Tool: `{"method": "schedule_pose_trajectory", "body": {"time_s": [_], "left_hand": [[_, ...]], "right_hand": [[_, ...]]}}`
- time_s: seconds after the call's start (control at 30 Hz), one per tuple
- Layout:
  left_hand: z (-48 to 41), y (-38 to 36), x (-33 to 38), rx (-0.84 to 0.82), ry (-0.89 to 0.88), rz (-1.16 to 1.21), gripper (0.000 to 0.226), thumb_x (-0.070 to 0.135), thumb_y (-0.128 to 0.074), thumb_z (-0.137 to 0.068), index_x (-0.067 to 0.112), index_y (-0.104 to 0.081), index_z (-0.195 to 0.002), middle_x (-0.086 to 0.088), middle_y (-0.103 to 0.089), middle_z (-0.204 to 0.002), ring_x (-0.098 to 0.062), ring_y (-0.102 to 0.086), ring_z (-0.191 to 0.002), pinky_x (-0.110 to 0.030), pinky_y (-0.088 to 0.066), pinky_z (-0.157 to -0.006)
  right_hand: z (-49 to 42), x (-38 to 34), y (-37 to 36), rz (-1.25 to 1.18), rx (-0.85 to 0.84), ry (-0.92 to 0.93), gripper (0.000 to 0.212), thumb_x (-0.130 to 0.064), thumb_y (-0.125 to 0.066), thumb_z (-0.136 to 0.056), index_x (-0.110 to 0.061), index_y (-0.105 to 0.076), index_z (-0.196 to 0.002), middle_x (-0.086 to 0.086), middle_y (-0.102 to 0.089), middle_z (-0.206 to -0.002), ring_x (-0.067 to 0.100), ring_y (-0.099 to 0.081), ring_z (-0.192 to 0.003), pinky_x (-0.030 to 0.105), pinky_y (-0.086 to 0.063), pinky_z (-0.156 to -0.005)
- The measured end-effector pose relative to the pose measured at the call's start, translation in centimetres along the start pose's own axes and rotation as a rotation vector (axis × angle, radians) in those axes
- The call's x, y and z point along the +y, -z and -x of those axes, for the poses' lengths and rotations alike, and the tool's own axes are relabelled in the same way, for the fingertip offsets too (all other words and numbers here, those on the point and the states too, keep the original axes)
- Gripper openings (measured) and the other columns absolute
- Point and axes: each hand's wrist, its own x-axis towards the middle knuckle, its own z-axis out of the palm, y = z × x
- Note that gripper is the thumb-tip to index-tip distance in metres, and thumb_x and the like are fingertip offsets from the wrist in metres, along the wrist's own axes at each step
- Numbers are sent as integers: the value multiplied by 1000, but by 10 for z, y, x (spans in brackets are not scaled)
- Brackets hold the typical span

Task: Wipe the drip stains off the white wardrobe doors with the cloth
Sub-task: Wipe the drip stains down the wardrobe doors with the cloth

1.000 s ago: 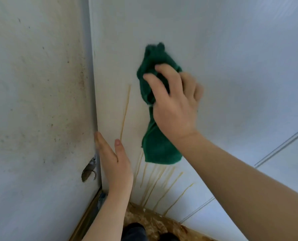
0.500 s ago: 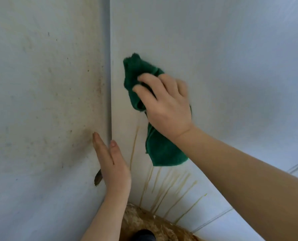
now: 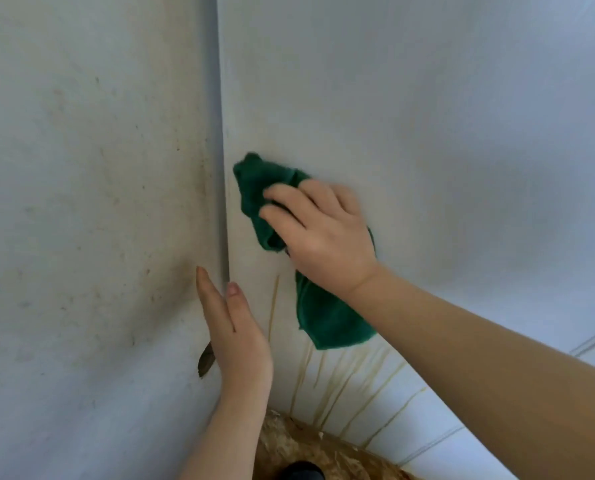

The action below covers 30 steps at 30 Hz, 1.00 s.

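Right hand (image 3: 327, 237) grips bunched green cloth (image 3: 327, 320) against wardrobe door (image 3: 427, 116); upper panel looks clean, yellow drip streaks (image 3: 303, 372) below unwiped.

Seen from a single wide-angle camera worn on my head, looking forward and down, close against the white wardrobe door (image 3: 427, 116), which fills the upper and right of the frame. A soiled panel (image 3: 81, 202) takes the left third, and the floor (image 3: 306, 448) shows only at bottom centre. My right hand (image 3: 327, 233) with the cloth (image 3: 327, 323) sits mid-frame, my left hand (image 3: 237, 337) just below and left; the forearms enter from the bottom and lower right edges.
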Motion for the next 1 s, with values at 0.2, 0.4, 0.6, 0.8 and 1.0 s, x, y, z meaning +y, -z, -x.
{"method": "schedule_pose_trajectory", "body": {"time_s": [0.2, 0.4, 0.6, 0.8, 1.0], "left_hand": [[7, 1, 3, -3, 9, 2, 49, 31, -21, -103, 25, -8, -150, 11, -11, -156, 7, -15, -129, -11, -12, -103], [23, 16, 4, -112, 46, 14, 51, 33, -26, -101, 26, -14, -149, 10, -19, -154, 1, -22, -133, -16, -16, -104], [34, 23, 26, -487, 238, 142, 55, 28, -55, -92, 26, -32, -143, 6, -29, -149, -12, -27, -137, -30, -22, -111], [48, 24, 52, -1008, 530, 204, 45, 22, -76, -67, 5, -61, -106, -6, -68, -89, -16, -65, -78, -26, -53, -65], [56, 21, 67, -924, 606, 151, 12, 16, -50, -93, 8, -55, -101, -6, -59, -84, -18, -56, -75, -29, -52, -57]], "right_hand": [[50, -29, -32, -212, -284, 158, 31, -6, -42, -75, -12, -72, -77, 3, -70, -95, 23, -42, -88, 34, -29, -70], [62, -32, 20, -361, -292, -369, 44, -4, -33, -67, -10, -72, -86, 4, -69, -100, 21, -40, -88, 28, -32, -76], [2, -20, 88, -842, -295, -829, 49, 14, -49, -75, -28, -53, -100, -3, -58, -109, 18, -54, -99, 22, -42, -87], [-12, -19, 133, -1119, -167, -1099, 52, 17, -46, -79, -33, -43, -94, -11, -53, -95, 0, -55, -77, 21, -49, -68], [-1, -6, 153, -1028, -211, -1033, 65, 13, -48, -79, -46, -43, -105, -17, -58, -102, 5, -59, -84, 27, -52, -73]]}}
